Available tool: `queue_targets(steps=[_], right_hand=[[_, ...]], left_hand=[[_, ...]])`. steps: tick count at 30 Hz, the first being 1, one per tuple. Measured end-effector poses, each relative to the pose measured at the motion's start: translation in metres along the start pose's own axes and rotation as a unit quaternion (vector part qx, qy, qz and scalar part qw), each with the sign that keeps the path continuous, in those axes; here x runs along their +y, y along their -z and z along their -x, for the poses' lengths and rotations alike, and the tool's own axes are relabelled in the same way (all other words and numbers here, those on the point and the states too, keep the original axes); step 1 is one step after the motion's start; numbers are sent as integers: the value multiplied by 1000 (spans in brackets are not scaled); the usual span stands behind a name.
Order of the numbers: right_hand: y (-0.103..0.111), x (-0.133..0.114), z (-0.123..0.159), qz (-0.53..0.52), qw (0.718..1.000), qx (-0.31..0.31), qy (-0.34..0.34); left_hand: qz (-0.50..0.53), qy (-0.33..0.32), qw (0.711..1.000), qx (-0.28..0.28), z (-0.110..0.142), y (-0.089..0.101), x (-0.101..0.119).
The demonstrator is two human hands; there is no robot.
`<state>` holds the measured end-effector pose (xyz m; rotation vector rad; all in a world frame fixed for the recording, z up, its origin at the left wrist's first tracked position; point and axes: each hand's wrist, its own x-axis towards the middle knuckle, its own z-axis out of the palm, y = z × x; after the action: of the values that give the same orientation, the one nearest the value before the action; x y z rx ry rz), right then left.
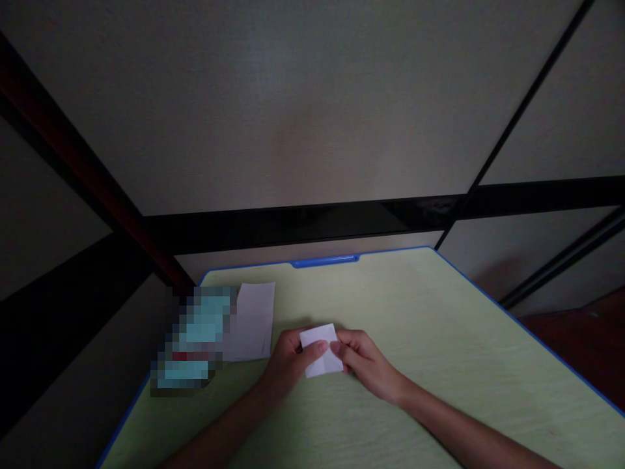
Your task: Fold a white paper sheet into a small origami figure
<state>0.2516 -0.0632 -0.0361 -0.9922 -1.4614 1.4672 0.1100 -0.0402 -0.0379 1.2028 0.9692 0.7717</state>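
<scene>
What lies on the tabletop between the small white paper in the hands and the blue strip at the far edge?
Nothing: the head view shows only bare tabletop between the small white paper and the blue strip.

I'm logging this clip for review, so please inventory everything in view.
Small paper: one, white, between the hands
Larger paper: at least one sheet, white, table's left side
Pixelated item: count unclear, mostly light blue, beside the larger paper
Table: one, pale yellow-green, blue edging and far-edge inset
Panels: several, grey, behind and beside the table
Black band: one, across the rear panels
Left hand: one, fingers on the small paper
Right hand: one, likewise
</scene>
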Motion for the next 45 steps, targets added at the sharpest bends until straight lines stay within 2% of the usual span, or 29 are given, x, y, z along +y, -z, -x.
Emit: queue_targets(steps=[7, 13, 19, 23, 29, 35, 40, 45], right_hand=[[3, 10, -5, -69, 996, 60, -15], [1, 5, -4, -68, 997, 22, -13], [2, 4, -3, -44, 998, 35, -25], [2, 2, -1, -71, 996, 32, -38], [-2, -2, -2, -61, 998, -10, -2], [1, 3, -2, -36, 998, 42, -7], [2, 6, 0, -17, 999, 50, -14], [4, 6, -2, -55, 998, 38, -8]], left_hand=[[8, -20, 999, 24, 0, -5, 9], [4, -14, 1000, 10, 0, -5, 9], [10, -5, 1000, -6, 0, -5, 5], [11, 5, 1000, -8, 0, -5, 2], [-18, -19, 1000, 5, -2, -4, 4], [-21, -25, 999, 5, -1, -3, 4], [-38, -17, 999, -26, 1, -2, 7], [-32, -7, 998, -44, -1, 2, 4]])
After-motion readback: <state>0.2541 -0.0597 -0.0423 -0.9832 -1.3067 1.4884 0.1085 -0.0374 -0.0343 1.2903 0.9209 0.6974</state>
